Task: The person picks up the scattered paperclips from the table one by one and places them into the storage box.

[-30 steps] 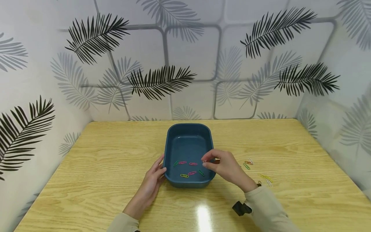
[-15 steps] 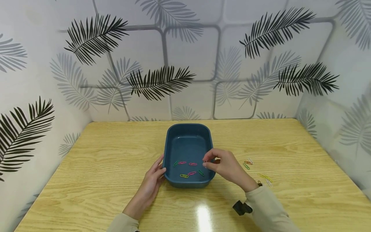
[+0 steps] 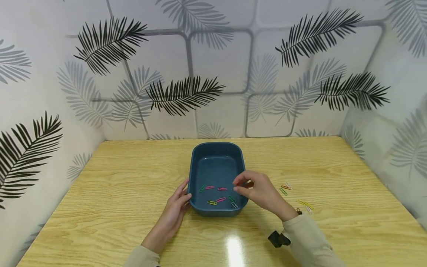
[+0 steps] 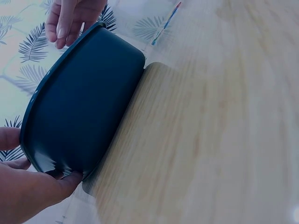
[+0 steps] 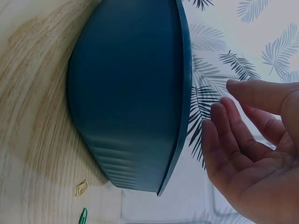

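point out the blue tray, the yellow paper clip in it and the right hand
Blue tray [image 3: 217, 213]: head view, on its near outer wall.
Yellow paper clip [image 3: 212, 203]: head view, on its middle.
Right hand [image 3: 258, 188]: head view, on the hand's middle.

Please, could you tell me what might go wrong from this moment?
In the head view, a brownish paper clip lies close to the right sleeve, so drawing the right hand back might brush it away.
The yellow paper clips on the table seem to touch, so picking one could drag the other along.
The left hand holds the side of the blue tray; a sudden tug might shift the loose clips inside.
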Available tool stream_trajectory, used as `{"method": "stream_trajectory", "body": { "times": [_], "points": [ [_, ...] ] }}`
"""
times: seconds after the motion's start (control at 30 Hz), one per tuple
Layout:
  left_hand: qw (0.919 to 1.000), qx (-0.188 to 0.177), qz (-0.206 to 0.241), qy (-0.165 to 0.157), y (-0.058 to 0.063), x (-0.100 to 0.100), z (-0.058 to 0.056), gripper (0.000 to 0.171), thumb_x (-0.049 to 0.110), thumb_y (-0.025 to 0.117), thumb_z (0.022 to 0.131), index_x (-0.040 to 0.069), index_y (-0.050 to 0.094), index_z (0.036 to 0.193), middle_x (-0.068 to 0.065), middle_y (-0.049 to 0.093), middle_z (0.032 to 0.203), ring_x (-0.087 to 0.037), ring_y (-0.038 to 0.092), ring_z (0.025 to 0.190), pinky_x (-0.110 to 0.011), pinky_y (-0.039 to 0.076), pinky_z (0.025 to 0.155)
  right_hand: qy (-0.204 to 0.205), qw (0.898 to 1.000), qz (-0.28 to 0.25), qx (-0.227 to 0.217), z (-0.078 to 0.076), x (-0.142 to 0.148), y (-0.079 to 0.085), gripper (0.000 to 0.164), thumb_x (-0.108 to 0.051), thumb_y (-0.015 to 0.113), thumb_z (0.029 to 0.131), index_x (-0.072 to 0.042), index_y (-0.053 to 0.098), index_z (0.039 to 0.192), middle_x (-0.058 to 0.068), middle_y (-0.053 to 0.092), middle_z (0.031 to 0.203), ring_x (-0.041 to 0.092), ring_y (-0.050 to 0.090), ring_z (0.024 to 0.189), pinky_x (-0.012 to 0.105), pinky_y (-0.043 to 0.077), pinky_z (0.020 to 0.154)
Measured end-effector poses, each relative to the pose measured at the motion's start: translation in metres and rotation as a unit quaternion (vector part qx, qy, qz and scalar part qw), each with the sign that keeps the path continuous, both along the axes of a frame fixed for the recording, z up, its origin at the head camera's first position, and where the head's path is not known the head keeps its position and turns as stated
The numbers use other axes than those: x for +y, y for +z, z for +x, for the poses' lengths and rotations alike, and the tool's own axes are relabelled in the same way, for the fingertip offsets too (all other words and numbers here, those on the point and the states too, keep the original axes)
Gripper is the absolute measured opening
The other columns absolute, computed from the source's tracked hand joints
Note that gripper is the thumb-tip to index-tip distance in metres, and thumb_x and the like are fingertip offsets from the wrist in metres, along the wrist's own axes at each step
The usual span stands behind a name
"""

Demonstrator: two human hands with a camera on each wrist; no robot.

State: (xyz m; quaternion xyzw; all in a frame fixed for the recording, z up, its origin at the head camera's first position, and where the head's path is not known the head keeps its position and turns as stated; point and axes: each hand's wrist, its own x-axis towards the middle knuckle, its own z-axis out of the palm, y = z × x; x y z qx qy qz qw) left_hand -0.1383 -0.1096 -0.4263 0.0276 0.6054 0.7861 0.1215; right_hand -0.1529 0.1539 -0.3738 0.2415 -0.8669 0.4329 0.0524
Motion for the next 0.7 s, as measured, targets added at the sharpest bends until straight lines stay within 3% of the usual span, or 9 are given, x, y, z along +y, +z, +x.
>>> {"method": "stream_trajectory", "body": {
  "times": [0.47,0.7],
  "points": [
    [1.0000,0.007,0.003,0.000,-0.001,-0.002,0.001,0.058,0.005,0.038,0.101,0.009,0.018,0.155,-0.023,0.021,0.155,-0.035,0.024,0.141,-0.050,0.019,0.113,0.011,1.000,0.008,-0.005,-0.002,0.002,-0.001,0.010,-0.001,0.070,0.086,-0.007,0.070,0.094,0.000,0.066,0.092,0.017,0.064,0.084,0.035,0.053,0.077],
    [1.0000,0.004,0.002,0.000,-0.001,-0.001,0.000,0.058,0.004,0.038,0.101,0.009,0.019,0.155,-0.023,0.021,0.155,-0.034,0.023,0.141,-0.050,0.019,0.113,-0.023,1.000,0.015,-0.006,-0.009,0.022,-0.001,0.014,-0.001,0.071,0.086,-0.001,0.069,0.100,0.007,0.068,0.097,0.021,0.065,0.088,0.036,0.054,0.079]
  ]
}}
